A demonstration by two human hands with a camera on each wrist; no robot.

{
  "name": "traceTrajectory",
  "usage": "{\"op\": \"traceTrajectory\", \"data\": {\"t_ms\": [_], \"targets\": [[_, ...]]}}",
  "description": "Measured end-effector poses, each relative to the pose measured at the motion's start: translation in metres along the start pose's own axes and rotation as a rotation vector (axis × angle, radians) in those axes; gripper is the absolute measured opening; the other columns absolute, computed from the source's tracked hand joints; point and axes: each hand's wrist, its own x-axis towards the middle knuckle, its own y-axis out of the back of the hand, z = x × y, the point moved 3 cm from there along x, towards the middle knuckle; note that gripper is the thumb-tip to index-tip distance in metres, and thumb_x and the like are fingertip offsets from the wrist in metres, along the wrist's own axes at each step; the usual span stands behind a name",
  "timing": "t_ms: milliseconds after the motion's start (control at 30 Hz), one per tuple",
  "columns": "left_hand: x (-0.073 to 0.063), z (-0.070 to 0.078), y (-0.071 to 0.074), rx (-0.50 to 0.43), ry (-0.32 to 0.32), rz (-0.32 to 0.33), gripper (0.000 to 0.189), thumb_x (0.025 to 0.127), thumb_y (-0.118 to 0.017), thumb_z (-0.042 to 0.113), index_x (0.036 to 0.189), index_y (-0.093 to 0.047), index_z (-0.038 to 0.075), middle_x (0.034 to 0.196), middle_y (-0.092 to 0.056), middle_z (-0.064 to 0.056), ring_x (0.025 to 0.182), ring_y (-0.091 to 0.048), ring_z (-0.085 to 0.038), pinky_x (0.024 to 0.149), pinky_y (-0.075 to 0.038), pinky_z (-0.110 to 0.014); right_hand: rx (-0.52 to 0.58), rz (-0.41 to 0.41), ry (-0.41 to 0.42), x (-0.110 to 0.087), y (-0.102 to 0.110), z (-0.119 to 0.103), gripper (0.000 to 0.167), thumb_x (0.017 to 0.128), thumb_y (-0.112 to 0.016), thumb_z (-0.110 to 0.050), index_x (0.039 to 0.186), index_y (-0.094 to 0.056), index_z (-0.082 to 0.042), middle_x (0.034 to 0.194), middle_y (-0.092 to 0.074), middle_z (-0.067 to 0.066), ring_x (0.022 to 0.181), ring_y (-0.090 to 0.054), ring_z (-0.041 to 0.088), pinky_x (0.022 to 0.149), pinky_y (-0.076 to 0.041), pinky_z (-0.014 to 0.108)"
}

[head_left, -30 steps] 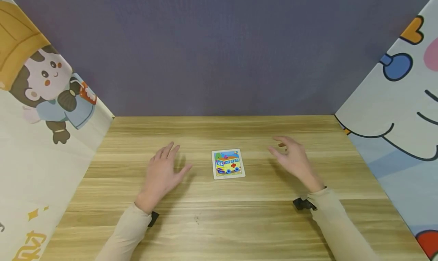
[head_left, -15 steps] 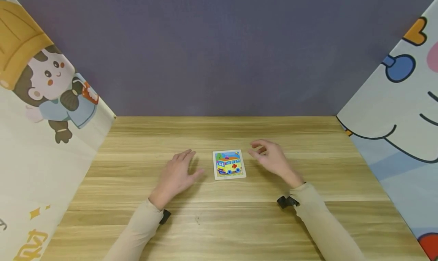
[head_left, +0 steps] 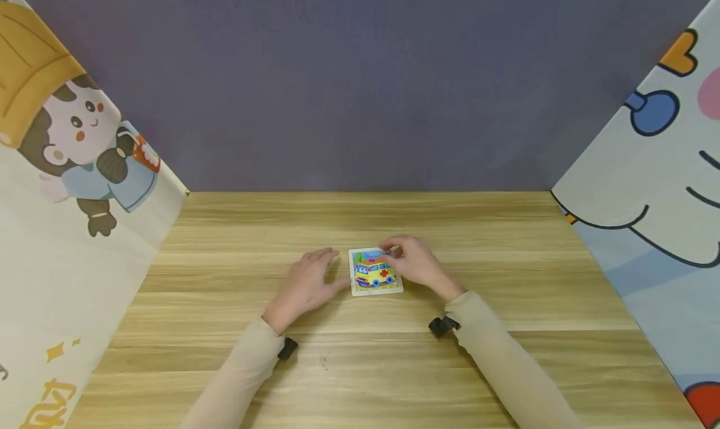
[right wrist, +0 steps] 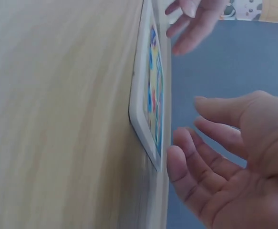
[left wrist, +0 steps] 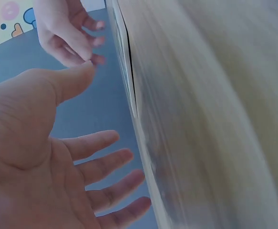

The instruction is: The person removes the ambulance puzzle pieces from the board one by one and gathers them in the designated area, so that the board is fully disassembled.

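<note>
A square picture board (head_left: 372, 277) with a white rim lies flat on the wooden table, showing a yellow ambulance with a red cross. Just left of it is my left hand (head_left: 305, 286), its fingers extended and its thumb close to the board's left edge; contact cannot be told. My right hand (head_left: 420, 265) hovers over the board's upper right corner and hides part of it. Seen in the right wrist view, the right fingers (right wrist: 196, 183) are loosely bent, hold nothing and stand apart from the board. The left palm (left wrist: 29, 186) holds nothing either.
The wooden table (head_left: 360, 366) runs up to a dark grey-blue back wall (head_left: 360, 91). Light side panels with cartoon prints stand at the left (head_left: 67, 247) and right (head_left: 624, 197). A black wrist device (head_left: 288, 348) sits on the left cuff, and another black device (head_left: 443, 326) on the right.
Both hands have moved inward toward the board, the left one to the right and the right one to the left, over its corner. The board has stayed in place.
</note>
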Motion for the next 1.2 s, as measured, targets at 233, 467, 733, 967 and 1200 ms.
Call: {"op": "traceTrajectory", "data": {"t_ms": [233, 467, 733, 967, 1200], "targets": [[0.011, 0.005, -0.011, -0.008, -0.026, -0.045, 0.079, 0.098, -0.072, 0.054, 0.156, -0.052, 0.005, 0.165, -0.048, -0.018, 0.150, -0.046, -0.047, 0.124, -0.037, -0.066, -0.113, -0.091, 0.074, 0.019, -0.020, -0.008, 0.036, 0.102, -0.074, -0.032, 0.130, -0.076, -0.010, 0.104, -0.077, 0.002, 0.078, -0.064, 0.009, 0.072, -0.055, 0.028], [0.019, 0.008, -0.017, 0.000, -0.062, -0.098, 0.082, 0.096, -0.076, 0.051, 0.158, -0.050, 0.004, 0.168, -0.043, -0.017, 0.154, -0.041, -0.045, 0.126, -0.034, -0.064, -0.152, -0.134, 0.081, 0.028, -0.029, -0.011, 0.038, 0.100, -0.077, -0.032, 0.130, -0.075, -0.008, 0.083, -0.068, -0.003, 0.068, -0.055, 0.010, 0.064, -0.048, 0.026], [0.022, 0.012, -0.018, 0.021, -0.055, -0.127, 0.081, 0.095, -0.079, 0.047, 0.158, -0.050, 0.004, 0.170, -0.041, -0.015, 0.155, -0.038, -0.045, 0.125, -0.036, -0.065, -0.141, -0.202, 0.028, 0.033, -0.028, -0.012, 0.041, 0.097, -0.080, -0.036, 0.130, -0.073, -0.013, 0.085, -0.067, -0.003, 0.071, -0.059, 0.012, 0.067, -0.051, 0.028], [0.025, 0.014, -0.018, 0.028, -0.041, -0.135, 0.083, 0.094, -0.080, 0.046, 0.158, -0.049, 0.004, 0.170, -0.041, -0.013, 0.155, -0.037, -0.044, 0.125, -0.036, -0.065, -0.154, -0.283, -0.013, 0.040, -0.026, -0.019, 0.045, 0.093, -0.084, -0.034, 0.131, -0.071, -0.012, 0.083, -0.064, 0.000, 0.067, -0.056, 0.012, 0.066, -0.049, 0.028], [0.026, 0.017, -0.017, 0.037, -0.046, -0.139, 0.080, 0.095, -0.080, 0.046, 0.156, -0.052, 0.003, 0.169, -0.043, -0.014, 0.153, -0.040, -0.047, 0.122, -0.039, -0.066, -0.059, -0.330, -0.066, 0.047, -0.027, -0.014, 0.041, 0.092, -0.086, -0.028, 0.125, -0.068, -0.011, 0.080, -0.063, 0.001, 0.062, -0.059, 0.012, 0.061, -0.052, 0.026]]}}
